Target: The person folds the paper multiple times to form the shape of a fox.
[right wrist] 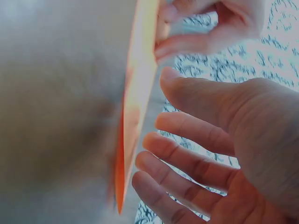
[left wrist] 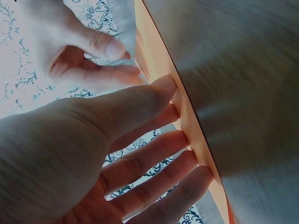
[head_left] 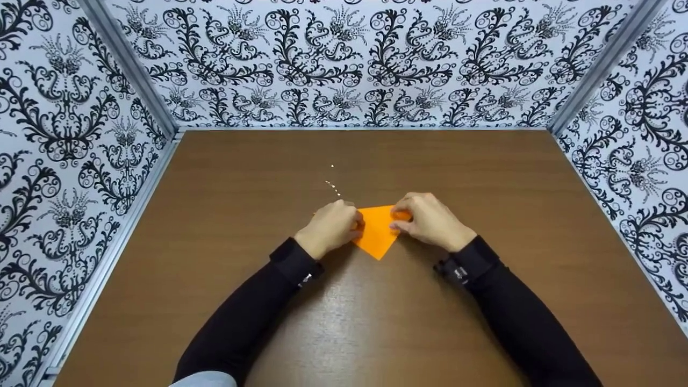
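Note:
A folded sheet of orange paper [head_left: 378, 231] lies on the wooden table, one corner pointing toward the person. My left hand [head_left: 332, 224] covers its left part. In the left wrist view, thumb and fingertips press down on the paper [left wrist: 189, 112] with the fingers extended. Over the right part is my right hand [head_left: 431, 221]. The right wrist view has its slightly bent, spread fingers [right wrist: 187, 158] just beside the paper [right wrist: 140, 79], seemingly apart from it. A lower edge of the paper lifts slightly there, showing a second layer. Both hands hide the sheet's outer corners in the head view.
Small white specks [head_left: 333, 186] show on the brown tabletop [head_left: 258, 166] beyond the left hand. Patterned black-and-white panels [head_left: 333, 64] in metal frames close off the back and both sides. Each wrist wears a dark band over a black sleeve [head_left: 242, 312].

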`<state>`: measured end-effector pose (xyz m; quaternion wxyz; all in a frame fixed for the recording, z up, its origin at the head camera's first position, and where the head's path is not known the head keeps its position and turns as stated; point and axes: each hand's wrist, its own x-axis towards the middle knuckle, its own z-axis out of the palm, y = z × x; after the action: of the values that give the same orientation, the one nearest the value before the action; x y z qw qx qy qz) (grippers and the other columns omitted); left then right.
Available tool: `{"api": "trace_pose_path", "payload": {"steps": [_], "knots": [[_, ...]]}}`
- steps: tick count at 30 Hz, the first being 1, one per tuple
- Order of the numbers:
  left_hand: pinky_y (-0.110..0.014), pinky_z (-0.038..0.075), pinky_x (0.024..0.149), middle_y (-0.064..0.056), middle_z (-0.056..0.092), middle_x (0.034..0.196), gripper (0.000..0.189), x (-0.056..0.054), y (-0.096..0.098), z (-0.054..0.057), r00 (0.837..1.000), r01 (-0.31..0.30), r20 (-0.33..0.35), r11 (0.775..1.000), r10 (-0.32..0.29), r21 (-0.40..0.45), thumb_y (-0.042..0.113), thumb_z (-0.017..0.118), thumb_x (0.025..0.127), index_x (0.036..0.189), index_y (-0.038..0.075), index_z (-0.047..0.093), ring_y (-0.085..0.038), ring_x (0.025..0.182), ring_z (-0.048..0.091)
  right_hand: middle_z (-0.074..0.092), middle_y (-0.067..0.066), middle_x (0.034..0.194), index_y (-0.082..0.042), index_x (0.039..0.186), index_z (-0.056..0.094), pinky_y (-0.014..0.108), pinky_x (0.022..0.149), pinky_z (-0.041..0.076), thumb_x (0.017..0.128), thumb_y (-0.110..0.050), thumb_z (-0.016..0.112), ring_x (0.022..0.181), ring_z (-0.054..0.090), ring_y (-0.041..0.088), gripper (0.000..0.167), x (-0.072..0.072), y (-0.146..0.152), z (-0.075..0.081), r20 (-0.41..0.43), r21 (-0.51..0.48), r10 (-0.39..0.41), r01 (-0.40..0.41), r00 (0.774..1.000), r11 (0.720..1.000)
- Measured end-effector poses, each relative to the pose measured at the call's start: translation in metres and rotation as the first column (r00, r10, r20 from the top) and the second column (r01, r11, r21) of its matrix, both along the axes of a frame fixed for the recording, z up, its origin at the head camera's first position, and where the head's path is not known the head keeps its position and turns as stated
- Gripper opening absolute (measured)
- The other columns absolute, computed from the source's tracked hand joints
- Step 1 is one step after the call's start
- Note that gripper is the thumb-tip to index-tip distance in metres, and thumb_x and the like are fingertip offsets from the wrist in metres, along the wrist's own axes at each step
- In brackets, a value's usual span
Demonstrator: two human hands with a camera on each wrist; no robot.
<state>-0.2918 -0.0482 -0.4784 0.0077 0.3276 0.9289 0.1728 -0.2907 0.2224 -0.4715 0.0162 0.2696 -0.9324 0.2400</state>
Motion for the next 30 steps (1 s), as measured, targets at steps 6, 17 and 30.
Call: {"api": "trace_pose_path", "payload": {"steps": [6,17,30], "knots": [[-0.051,0.071,0.082,-0.016,0.085,0.102,0.006,0.000,-0.001,0.001,1.000,-0.014,0.008,1.000,0.014,0.006,0.011,0.090,0.104,0.101,0.006,0.088,-0.033,0.091,0.078,0.086,0.025,0.134,0.003,0.137,0.084,0.061,0.114,0.066,0.103,-0.022,0.094,0.127,0.080,0.045,0.044,-0.022,0.009,0.008,0.056,0.008,-0.083,0.083,0.995,0.997],[-0.049,0.071,0.083,-0.014,0.086,0.101,0.007,0.001,0.001,-0.001,1.000,-0.017,0.010,1.000,0.017,-0.002,0.013,0.090,0.104,0.102,0.007,0.088,-0.032,0.092,0.079,0.084,0.023,0.131,0.001,0.139,0.084,0.056,0.111,0.061,0.104,-0.027,0.094,0.120,0.073,0.040,0.046,-0.031,0.014,-0.001,0.141,0.064,-0.133,0.125,0.981,0.990],[-0.047,0.071,0.080,-0.014,0.085,0.099,0.005,0.000,0.000,-0.001,1.000,-0.008,-0.002,1.000,0.008,0.016,0.010,0.090,0.103,0.100,0.007,0.088,-0.029,0.086,0.075,0.073,0.020,0.115,-0.003,0.126,0.087,0.051,0.100,0.055,0.102,-0.026,0.096,0.107,0.062,0.037,0.035,-0.029,0.007,-0.006,0.080,0.042,-0.165,0.162,0.983,0.986]]}}
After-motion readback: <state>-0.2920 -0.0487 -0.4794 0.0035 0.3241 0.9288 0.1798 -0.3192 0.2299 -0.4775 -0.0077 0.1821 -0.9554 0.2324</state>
